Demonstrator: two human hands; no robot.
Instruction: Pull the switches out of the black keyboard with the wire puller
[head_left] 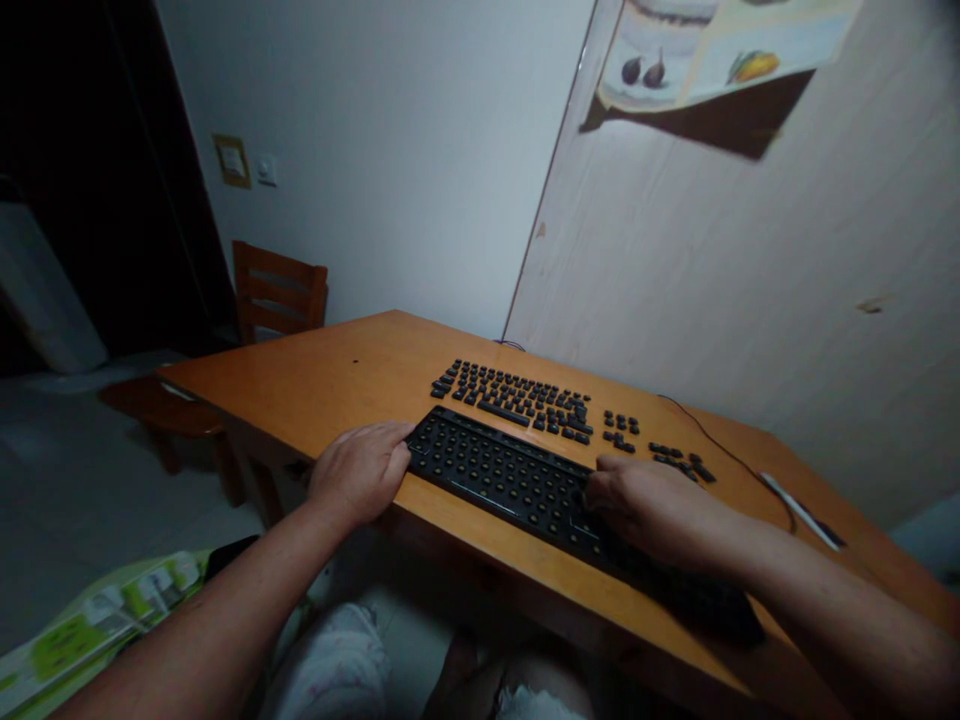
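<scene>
Both hands are down on the keyboard [517, 480], a black board stripped of its caps, lying slantwise near the front edge of the orange wooden table [337, 385]. The left hand [361, 470] rests at the board's left end, palm down, fingers loosely curled, touching the corner, gripping nothing. The right hand [649, 505] lies over the board's right half, fingers bent down onto the bare switches; whether it pinches anything, I cannot tell. Just beyond the board, the loose keycaps [517, 395] sit laid out in rows on the table, with smaller clusters [621, 428] off to the right. A black cable [712, 435] runs along the table's far side. A white pen-like object [799, 510] lies near the right edge. A wooden chair [279, 292] stands behind the table.
</scene>
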